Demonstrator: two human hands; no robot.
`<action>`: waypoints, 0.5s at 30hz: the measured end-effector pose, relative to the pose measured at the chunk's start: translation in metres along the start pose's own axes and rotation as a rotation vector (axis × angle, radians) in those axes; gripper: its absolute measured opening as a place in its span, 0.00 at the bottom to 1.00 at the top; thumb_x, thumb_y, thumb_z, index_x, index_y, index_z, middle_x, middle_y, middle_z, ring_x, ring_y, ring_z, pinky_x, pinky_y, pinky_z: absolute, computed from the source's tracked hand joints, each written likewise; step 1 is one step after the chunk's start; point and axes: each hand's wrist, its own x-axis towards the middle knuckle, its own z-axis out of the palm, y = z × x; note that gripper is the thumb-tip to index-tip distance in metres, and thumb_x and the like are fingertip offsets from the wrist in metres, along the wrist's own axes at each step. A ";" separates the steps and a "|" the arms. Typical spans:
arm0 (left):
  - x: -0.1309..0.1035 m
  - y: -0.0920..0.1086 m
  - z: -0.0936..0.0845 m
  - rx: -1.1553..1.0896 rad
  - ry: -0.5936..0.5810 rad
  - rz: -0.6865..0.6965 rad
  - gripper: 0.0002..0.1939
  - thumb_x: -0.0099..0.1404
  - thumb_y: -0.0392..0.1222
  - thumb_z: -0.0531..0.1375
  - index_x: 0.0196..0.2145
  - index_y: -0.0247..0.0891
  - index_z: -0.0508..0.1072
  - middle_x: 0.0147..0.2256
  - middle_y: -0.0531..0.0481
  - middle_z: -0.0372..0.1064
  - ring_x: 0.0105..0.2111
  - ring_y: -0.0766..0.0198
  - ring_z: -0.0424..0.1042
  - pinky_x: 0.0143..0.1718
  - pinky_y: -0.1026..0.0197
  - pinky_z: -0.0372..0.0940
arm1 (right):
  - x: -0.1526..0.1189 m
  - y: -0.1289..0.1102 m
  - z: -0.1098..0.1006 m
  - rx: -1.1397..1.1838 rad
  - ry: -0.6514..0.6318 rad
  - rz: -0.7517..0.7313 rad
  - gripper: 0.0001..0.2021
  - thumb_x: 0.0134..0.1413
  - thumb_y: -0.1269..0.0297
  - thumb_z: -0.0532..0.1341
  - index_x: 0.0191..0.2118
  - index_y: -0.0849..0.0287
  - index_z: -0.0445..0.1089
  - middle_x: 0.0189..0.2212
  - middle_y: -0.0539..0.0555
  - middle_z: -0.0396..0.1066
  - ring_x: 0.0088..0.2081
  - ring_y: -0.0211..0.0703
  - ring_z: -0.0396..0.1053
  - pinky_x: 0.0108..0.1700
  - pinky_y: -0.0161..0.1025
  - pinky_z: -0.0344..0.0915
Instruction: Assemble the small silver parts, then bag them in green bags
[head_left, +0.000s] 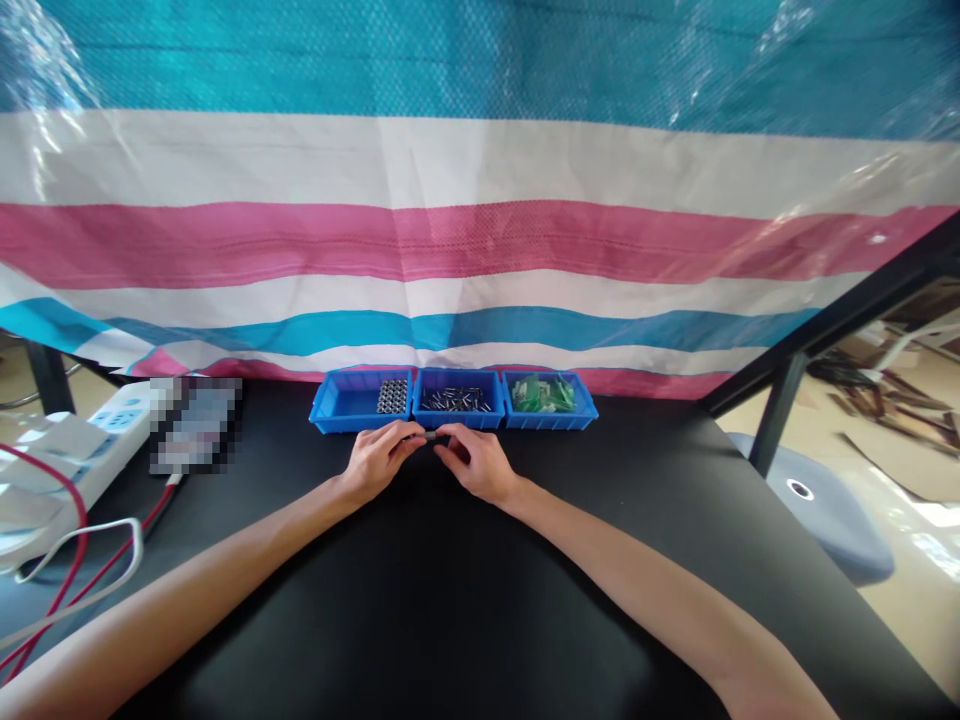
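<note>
My left hand (pixel 379 460) and my right hand (pixel 480 464) meet just in front of the blue bins. Between their fingertips is a small dark metal cylinder (pixel 430 436). My left thumb and fingers pinch its left end; the fingers of my right hand close at its right end. Behind my left hand, a blue bin (pixel 345 402) holds metal sleeves (pixel 392 396) standing in rows. The middle blue bin (pixel 459 420) contains many loose small metal pins (pixel 457 400). In the right blue bin (pixel 551 422) lie small green and clear plastic packets (pixel 541 393).
A white power strip (pixel 90 440) with plugs, red and white cables (pixel 79 540) and a pixelated device (pixel 199 425) occupy the table's left side. A striped plastic sheet (pixel 480 240) hangs behind the bins. A grey stool (pixel 817 505) stands beyond the right table edge, near a black metal frame (pixel 780 415).
</note>
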 end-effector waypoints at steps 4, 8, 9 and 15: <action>0.001 0.000 -0.001 -0.044 -0.010 0.050 0.04 0.67 0.39 0.58 0.37 0.38 0.72 0.30 0.52 0.75 0.28 0.70 0.74 0.30 0.71 0.66 | -0.001 0.002 0.002 -0.017 0.017 -0.023 0.10 0.64 0.60 0.56 0.44 0.58 0.69 0.26 0.49 0.70 0.25 0.35 0.68 0.31 0.31 0.63; 0.000 -0.001 -0.001 -0.081 -0.013 0.078 0.03 0.67 0.38 0.58 0.37 0.38 0.72 0.31 0.51 0.75 0.28 0.70 0.74 0.31 0.70 0.67 | -0.002 0.001 0.002 -0.048 0.018 -0.045 0.11 0.63 0.59 0.57 0.45 0.58 0.70 0.27 0.50 0.72 0.26 0.36 0.69 0.30 0.31 0.64; -0.001 -0.002 -0.001 -0.088 -0.012 0.085 0.03 0.67 0.38 0.59 0.37 0.38 0.72 0.30 0.51 0.75 0.28 0.70 0.74 0.31 0.70 0.67 | -0.002 0.001 0.003 -0.050 0.013 -0.067 0.11 0.63 0.59 0.57 0.45 0.58 0.70 0.29 0.51 0.74 0.26 0.36 0.70 0.31 0.31 0.65; 0.002 0.001 -0.002 -0.037 0.013 0.097 0.07 0.66 0.41 0.60 0.42 0.38 0.72 0.32 0.50 0.76 0.30 0.68 0.76 0.31 0.70 0.67 | -0.004 0.000 0.003 -0.052 0.034 -0.101 0.10 0.65 0.62 0.55 0.45 0.58 0.70 0.36 0.54 0.76 0.33 0.40 0.75 0.36 0.33 0.68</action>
